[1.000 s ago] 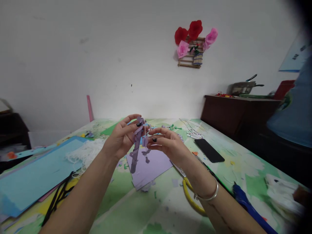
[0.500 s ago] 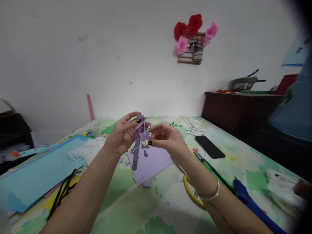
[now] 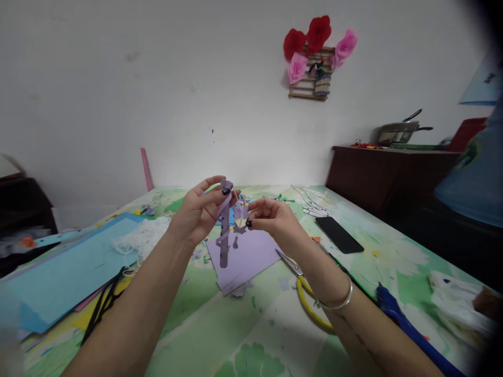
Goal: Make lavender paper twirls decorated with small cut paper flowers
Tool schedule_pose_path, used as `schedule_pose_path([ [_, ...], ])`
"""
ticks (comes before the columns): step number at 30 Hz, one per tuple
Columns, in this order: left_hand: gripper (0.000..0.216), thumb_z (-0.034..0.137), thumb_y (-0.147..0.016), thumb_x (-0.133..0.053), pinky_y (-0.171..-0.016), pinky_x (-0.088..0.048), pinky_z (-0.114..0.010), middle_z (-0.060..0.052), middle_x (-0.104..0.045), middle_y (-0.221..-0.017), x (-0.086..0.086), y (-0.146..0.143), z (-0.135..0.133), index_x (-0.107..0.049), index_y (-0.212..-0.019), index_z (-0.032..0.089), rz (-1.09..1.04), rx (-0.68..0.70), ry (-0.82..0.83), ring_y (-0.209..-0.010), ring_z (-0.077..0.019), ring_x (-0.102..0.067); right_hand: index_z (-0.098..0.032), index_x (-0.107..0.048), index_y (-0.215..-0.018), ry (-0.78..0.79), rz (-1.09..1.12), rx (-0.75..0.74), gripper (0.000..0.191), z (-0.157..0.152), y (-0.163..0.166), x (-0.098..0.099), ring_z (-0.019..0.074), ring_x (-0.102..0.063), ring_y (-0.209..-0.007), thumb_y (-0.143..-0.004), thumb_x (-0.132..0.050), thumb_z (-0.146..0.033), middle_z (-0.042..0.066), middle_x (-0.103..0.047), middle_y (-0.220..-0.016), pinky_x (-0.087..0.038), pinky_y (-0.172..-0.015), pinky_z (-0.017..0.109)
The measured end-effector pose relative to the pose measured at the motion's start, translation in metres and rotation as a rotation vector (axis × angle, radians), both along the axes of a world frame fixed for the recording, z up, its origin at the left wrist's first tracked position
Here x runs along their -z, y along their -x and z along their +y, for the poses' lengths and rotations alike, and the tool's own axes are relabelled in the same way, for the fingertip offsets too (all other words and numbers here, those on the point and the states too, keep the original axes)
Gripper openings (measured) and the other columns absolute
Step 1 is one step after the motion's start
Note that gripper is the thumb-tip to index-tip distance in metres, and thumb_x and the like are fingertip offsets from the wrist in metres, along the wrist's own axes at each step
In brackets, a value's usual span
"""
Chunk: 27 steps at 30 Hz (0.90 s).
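- Above a cluttered craft table (image 3: 243, 340), the left hand (image 3: 195, 215) pinches the top of a purple paper strip (image 3: 223, 246) between thumb and forefinger. The strip hangs upright in loose coils, its lower end just over a purple sheet (image 3: 255, 256).
- The right hand (image 3: 273, 221) is closed in a fingertip pinch on a purple paper flower (image 3: 240, 213), held just beside the strip's upper part. Whether the two pieces touch cannot be told.
- On this evidence, the work is best done with a light pinch on both pieces, since thin paper creases easily. The left hand should hold the strip steady while the flower is lined up.
- Scissors (image 3: 293, 267) lie on the table under the right wrist, with a phone (image 3: 338, 234) further right. Blue paper (image 3: 66, 267) and white thread (image 3: 135, 241) lie to the left.
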<state>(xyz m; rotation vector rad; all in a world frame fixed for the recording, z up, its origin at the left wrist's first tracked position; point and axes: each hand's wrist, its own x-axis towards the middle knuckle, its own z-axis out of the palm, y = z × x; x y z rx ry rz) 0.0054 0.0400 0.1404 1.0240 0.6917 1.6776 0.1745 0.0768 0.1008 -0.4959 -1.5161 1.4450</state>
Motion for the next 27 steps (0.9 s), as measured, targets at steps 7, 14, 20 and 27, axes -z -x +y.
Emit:
schedule_pose_path([
  [7, 0.036, -0.004, -0.063, -0.068, -0.059, -0.054, -0.026, -0.003, -0.068, -0.075, 0.003, 0.000, 0.003, -0.058, -0.093, 0.014, 0.017, -0.047, 0.041, -0.068, -0.0171, -0.068, -0.020, -0.064, -0.100, 0.100, -0.061, -0.012, 0.034, 0.013, 0.002, 0.018, 0.0161, -0.064, -0.089, -0.067, -0.073, -0.024, 0.006, -0.068, -0.103, -0.047, -0.075, 0.028],
  [14, 0.035, -0.005, -0.064, -0.069, -0.060, -0.054, -0.024, -0.005, -0.070, -0.074, 0.005, -0.003, 0.004, -0.058, -0.093, 0.012, 0.032, -0.040, 0.044, -0.069, -0.0171, -0.069, -0.019, -0.059, -0.107, 0.216, 0.029, -0.339, 0.053, 0.008, 0.017, 0.032, 0.0165, -0.064, -0.077, -0.059, -0.080, -0.016, 0.004, -0.071, -0.085, -0.048, -0.070, 0.029],
  [20, 0.031, -0.006, -0.068, -0.067, -0.060, -0.054, -0.022, -0.006, -0.071, -0.070, 0.006, -0.005, 0.004, -0.058, -0.092, 0.011, 0.007, -0.026, 0.039, -0.072, -0.0173, -0.070, -0.018, -0.060, -0.101, 0.191, 0.017, -0.284, 0.048, 0.003, 0.022, 0.029, 0.0142, -0.061, -0.064, -0.057, -0.080, -0.016, 0.003, -0.070, -0.080, -0.039, -0.055, 0.025],
  [27, 0.031, -0.005, -0.065, -0.071, -0.062, -0.055, -0.024, -0.004, -0.071, -0.071, 0.010, -0.005, 0.007, -0.059, -0.089, 0.011, -0.023, -0.018, -0.008, -0.073, -0.0178, -0.071, -0.019, -0.059, -0.103, 0.135, 0.021, -0.225, 0.047, -0.002, 0.022, 0.025, 0.0162, -0.062, -0.068, -0.060, -0.077, -0.017, 0.004, -0.072, -0.083, -0.036, -0.053, 0.025],
])
